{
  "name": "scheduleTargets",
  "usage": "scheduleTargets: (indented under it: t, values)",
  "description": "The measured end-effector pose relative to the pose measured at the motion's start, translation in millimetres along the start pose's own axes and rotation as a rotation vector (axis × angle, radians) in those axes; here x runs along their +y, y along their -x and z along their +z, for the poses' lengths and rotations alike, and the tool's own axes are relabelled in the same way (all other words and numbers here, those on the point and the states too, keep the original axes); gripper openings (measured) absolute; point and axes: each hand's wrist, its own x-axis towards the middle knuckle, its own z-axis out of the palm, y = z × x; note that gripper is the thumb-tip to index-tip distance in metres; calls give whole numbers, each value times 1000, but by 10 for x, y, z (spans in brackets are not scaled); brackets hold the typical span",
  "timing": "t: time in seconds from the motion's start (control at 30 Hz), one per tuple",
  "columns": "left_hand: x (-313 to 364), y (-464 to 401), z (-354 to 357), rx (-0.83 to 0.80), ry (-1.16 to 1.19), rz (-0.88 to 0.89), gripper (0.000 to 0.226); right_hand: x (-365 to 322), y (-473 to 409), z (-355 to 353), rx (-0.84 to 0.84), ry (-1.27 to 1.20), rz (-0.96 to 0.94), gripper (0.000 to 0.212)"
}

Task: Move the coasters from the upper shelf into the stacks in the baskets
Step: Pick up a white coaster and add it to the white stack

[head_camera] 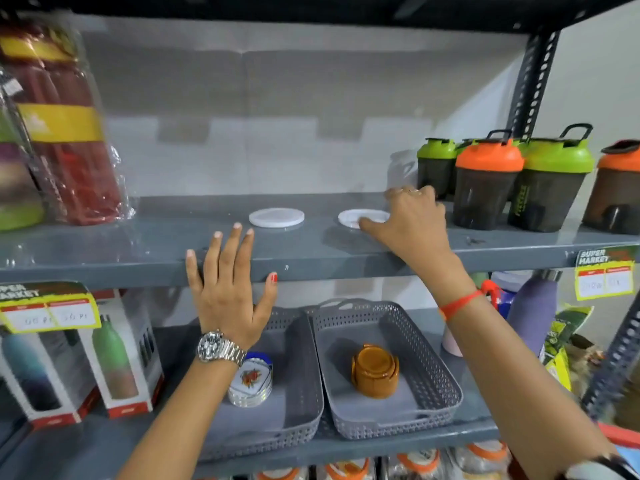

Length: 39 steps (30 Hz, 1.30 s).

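Note:
Two round white coasters lie on the upper grey shelf [156, 237]: one [276, 217] at the middle, one [360, 216] to its right. My right hand [412, 220] rests over the right coaster's edge, thumb touching it, fingers curled above. My left hand [228, 289] is raised, fingers spread, in front of the shelf's front edge, holding nothing. On the lower shelf stand two grey perforated baskets. The left basket [298, 393] holds a stack of white floral coasters [251, 382]. The right basket [426, 368] holds a stack of orange coasters [375, 370].
Shaker bottles with green and orange lids [488, 178] stand just right of my right hand. Wrapped red bottles [69, 133] fill the upper shelf's left end. Boxed bottles [114, 358] sit left of the baskets, a purple bottle [533, 306] to the right. Price tags hang on the shelf edges.

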Motion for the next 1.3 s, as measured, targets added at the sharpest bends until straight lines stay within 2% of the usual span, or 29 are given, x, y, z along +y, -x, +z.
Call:
scheduleTargets:
  t: [0.1, 0.2, 0.27, 0.37, 0.53, 0.63, 0.77, 0.87, 0.97, 1.17, 1.23, 1.3]
  values:
    - [5, -6, -9, -20, 3, -4, 58, -42, -252, 34, -228, 79, 30, 75]
    - [4, -13, -19, -39, 14, -9, 59, -47, -399, 62, -378, 42, 89, 79]
    - [4, -20, -27, -53, 22, -15, 60, -34, -460, 86, -446, 2, 113, 74]
    - [1, -26, -30, -69, 23, -13, 61, -30, -485, 115, -457, -44, 124, 72]
    - [1, -28, -21, -72, 19, -10, 61, -98, -358, 140, -207, -73, 89, 83]
    - [7, -28, -24, -75, 20, -9, 61, -187, -223, 137, -7, -77, -25, 82]
    - [9, -27, -43, -96, 21, -16, 61, -320, 22, 95, 276, -241, -168, 92]
    - [9, -21, -50, -102, 22, -13, 60, -389, 201, 86, 586, -372, -279, 87]
    - [10, -25, -52, -101, 40, -29, 58, -446, 307, 65, 764, -441, -384, 81]
    - [17, -45, -79, -133, 63, -40, 61, -518, 384, 69, 886, -498, -479, 74]
    - [16, -43, -82, -138, 66, -43, 61, -548, 428, 61, 853, -577, -452, 71]
    - [17, -41, -82, -143, 68, -46, 61, -603, 508, 21, 714, -821, -329, 66]
